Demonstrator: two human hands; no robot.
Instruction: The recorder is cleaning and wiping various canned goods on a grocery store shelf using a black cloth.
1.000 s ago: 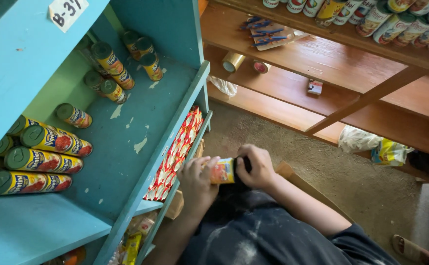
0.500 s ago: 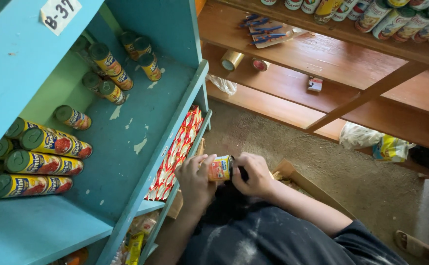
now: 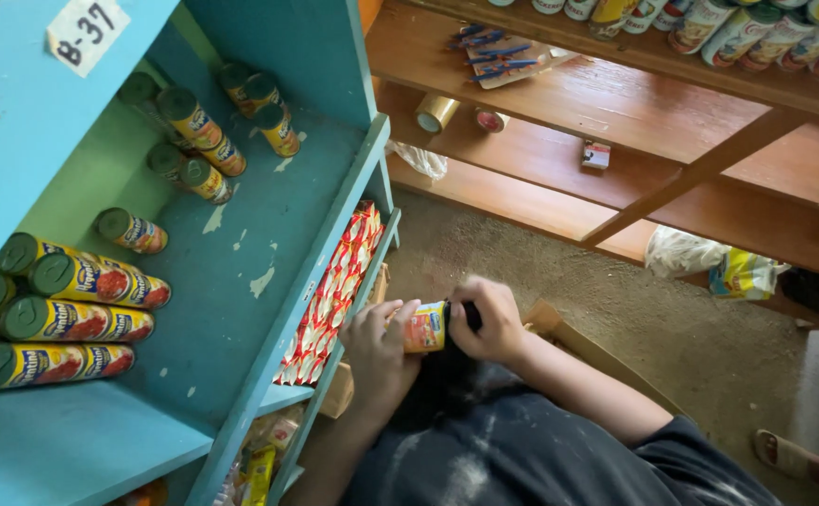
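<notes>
Grip check, lower centre of frame: left hand clasps a small can with an orange and yellow label by its near end; right hand is closed over the far end, fingers curled round it. Can lies sideways between both hands, held above the lap. Just left, red packets stand in a row on the blue shelf unit. Tall yellow-labelled cans lie stacked at far left. Wooden shelves run across upper right.
</notes>
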